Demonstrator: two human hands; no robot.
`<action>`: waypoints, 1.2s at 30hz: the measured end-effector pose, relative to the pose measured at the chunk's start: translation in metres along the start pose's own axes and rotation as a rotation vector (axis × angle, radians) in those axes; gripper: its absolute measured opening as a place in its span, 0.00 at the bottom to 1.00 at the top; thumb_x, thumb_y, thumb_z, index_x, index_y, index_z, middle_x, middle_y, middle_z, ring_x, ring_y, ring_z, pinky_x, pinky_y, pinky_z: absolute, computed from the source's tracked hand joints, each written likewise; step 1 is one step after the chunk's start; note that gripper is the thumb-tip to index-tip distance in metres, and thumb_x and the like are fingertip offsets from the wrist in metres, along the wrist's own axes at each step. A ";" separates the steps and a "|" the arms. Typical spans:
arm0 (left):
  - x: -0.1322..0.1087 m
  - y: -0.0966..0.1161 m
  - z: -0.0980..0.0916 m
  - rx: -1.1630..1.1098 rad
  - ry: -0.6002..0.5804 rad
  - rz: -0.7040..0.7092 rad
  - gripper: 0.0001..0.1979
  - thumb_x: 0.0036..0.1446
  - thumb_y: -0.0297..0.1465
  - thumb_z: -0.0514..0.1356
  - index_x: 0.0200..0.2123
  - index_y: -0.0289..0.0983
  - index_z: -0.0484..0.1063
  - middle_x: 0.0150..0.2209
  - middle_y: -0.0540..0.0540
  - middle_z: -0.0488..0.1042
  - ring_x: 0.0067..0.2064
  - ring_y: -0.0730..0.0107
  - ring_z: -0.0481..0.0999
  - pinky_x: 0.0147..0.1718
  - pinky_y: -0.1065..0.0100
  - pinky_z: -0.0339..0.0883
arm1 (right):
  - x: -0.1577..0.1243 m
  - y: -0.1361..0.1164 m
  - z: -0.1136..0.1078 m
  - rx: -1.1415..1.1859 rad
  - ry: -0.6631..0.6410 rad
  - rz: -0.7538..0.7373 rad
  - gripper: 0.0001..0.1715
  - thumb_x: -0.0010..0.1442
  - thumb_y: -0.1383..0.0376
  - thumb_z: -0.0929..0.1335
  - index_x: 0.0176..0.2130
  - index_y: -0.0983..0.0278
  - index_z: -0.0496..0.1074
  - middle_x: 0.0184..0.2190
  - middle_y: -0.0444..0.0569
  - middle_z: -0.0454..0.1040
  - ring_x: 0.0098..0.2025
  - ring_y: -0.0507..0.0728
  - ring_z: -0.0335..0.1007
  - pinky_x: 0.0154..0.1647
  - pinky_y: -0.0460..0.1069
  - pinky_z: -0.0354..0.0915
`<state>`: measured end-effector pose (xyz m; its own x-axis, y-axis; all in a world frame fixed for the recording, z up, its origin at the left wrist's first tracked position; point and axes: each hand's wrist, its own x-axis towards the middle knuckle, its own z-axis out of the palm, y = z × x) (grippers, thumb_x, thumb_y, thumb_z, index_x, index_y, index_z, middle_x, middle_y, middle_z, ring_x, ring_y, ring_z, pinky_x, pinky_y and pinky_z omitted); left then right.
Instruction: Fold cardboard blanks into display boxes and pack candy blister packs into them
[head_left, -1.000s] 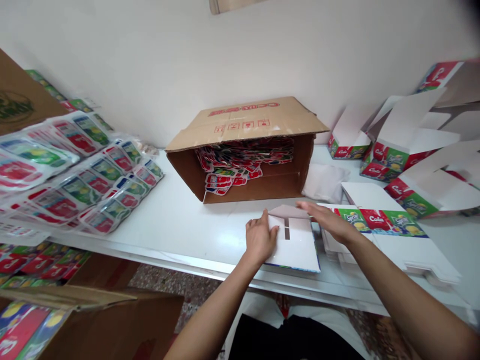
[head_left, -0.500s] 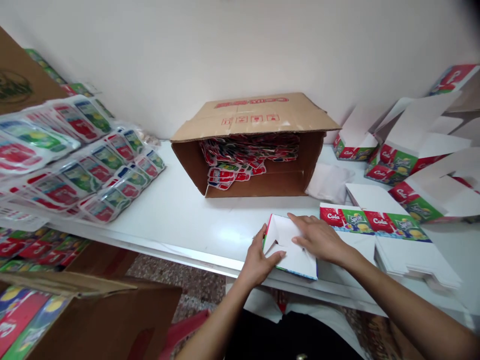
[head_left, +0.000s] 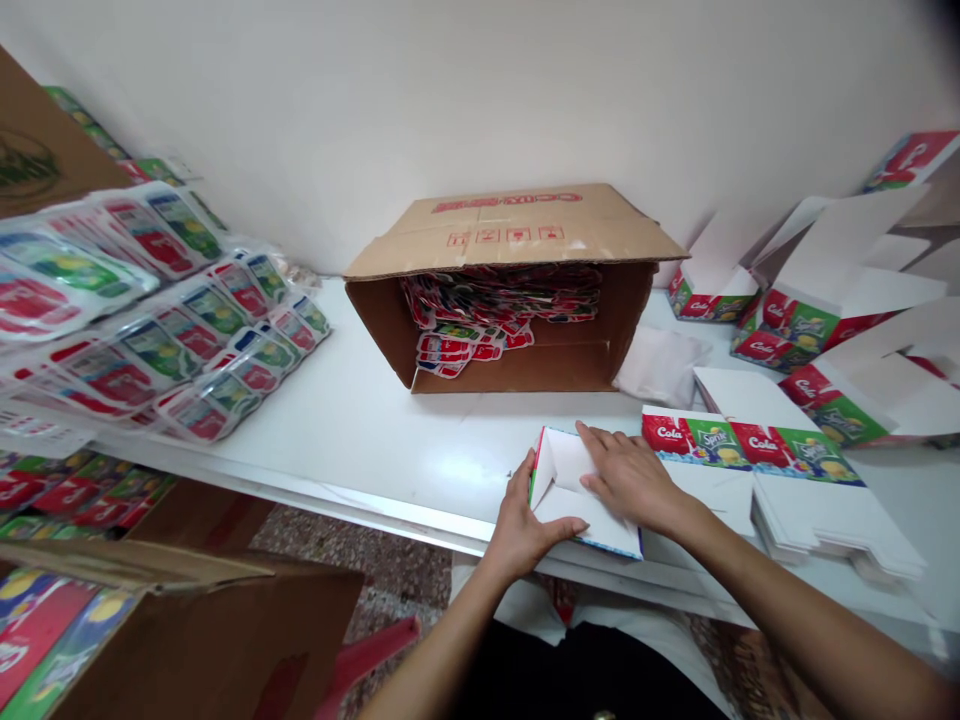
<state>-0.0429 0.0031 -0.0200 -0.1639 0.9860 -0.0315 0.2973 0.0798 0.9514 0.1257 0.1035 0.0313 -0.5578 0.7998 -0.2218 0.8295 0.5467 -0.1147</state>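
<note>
A small white carton blank [head_left: 562, 480] with a coloured printed edge lies at the front edge of the white table [head_left: 360, 430], its flaps folded in. My left hand [head_left: 529, 525] grips its near left corner, thumb pressed over a flap. My right hand [head_left: 634, 480] lies flat on top of the carton, fingers stretched out and pressing the flaps down. Right beside it sits a stack of flat printed blanks [head_left: 757, 470] marked Cola and Sprite.
A brown cardboard box [head_left: 517, 240] lies on its side at the back, holding printed packets. Bundles of packets in plastic [head_left: 172, 330] pile up at the left. Folded cartons [head_left: 817, 310] stand at the right. Another brown box [head_left: 187, 630] is below the table, front left.
The carton's flaps have been folded down flat. My right hand came down from the raised flap onto the carton, and my left hand shifted to its near left corner.
</note>
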 end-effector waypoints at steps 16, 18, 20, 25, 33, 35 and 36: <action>-0.030 -0.006 -0.008 0.190 0.077 -0.009 0.41 0.50 0.45 0.65 0.63 0.38 0.56 0.58 0.35 0.65 0.60 0.47 0.64 0.57 0.47 0.59 | -0.012 0.016 -0.016 0.495 -0.084 -0.062 0.38 0.66 0.49 0.52 0.66 0.67 0.54 0.65 0.54 0.54 0.65 0.61 0.52 0.64 0.57 0.50; -0.034 -0.002 -0.013 0.198 0.055 0.018 0.37 0.51 0.45 0.64 0.62 0.42 0.58 0.55 0.38 0.69 0.56 0.49 0.68 0.55 0.48 0.62 | -0.013 0.022 -0.028 0.628 -0.088 -0.089 0.36 0.65 0.48 0.55 0.63 0.64 0.59 0.62 0.51 0.62 0.62 0.60 0.59 0.62 0.55 0.55; -0.038 0.003 -0.020 0.172 0.047 0.089 0.36 0.53 0.44 0.63 0.63 0.45 0.56 0.57 0.40 0.68 0.57 0.51 0.67 0.55 0.49 0.63 | -0.018 0.028 -0.039 0.752 -0.060 -0.107 0.34 0.63 0.47 0.57 0.60 0.62 0.64 0.58 0.51 0.68 0.56 0.61 0.66 0.57 0.54 0.61; -0.034 0.013 -0.033 0.201 -0.030 0.477 0.41 0.53 0.46 0.62 0.66 0.45 0.48 0.65 0.38 0.55 0.65 0.49 0.54 0.60 0.46 0.55 | -0.043 0.050 -0.062 0.894 -0.043 -0.004 0.35 0.58 0.44 0.63 0.57 0.59 0.67 0.55 0.51 0.70 0.53 0.63 0.68 0.50 0.53 0.66; 0.003 0.034 0.001 0.268 0.063 0.486 0.33 0.60 0.34 0.58 0.65 0.45 0.47 0.63 0.38 0.58 0.62 0.55 0.60 0.54 0.49 0.67 | -0.135 0.126 -0.116 0.526 0.429 0.121 0.22 0.59 0.47 0.62 0.41 0.59 0.73 0.41 0.54 0.76 0.42 0.58 0.70 0.38 0.51 0.64; 0.005 0.031 0.008 0.234 0.082 0.421 0.27 0.62 0.33 0.56 0.63 0.44 0.54 0.58 0.39 0.64 0.57 0.59 0.67 0.49 0.54 0.71 | -0.157 0.165 -0.126 0.142 0.705 0.173 0.25 0.61 0.47 0.58 0.39 0.62 0.73 0.38 0.58 0.75 0.40 0.58 0.70 0.41 0.54 0.61; 0.005 0.029 0.011 0.225 0.082 0.385 0.24 0.62 0.33 0.55 0.61 0.44 0.57 0.56 0.40 0.65 0.54 0.60 0.69 0.48 0.55 0.72 | -0.166 0.188 -0.128 -0.038 0.779 0.231 0.27 0.62 0.48 0.56 0.39 0.64 0.72 0.36 0.59 0.75 0.39 0.59 0.69 0.41 0.55 0.60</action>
<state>-0.0252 0.0122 0.0038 -0.0728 0.9361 0.3442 0.5466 -0.2512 0.7988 0.3704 0.1059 0.1708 -0.2446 0.8289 0.5031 0.9324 0.3435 -0.1126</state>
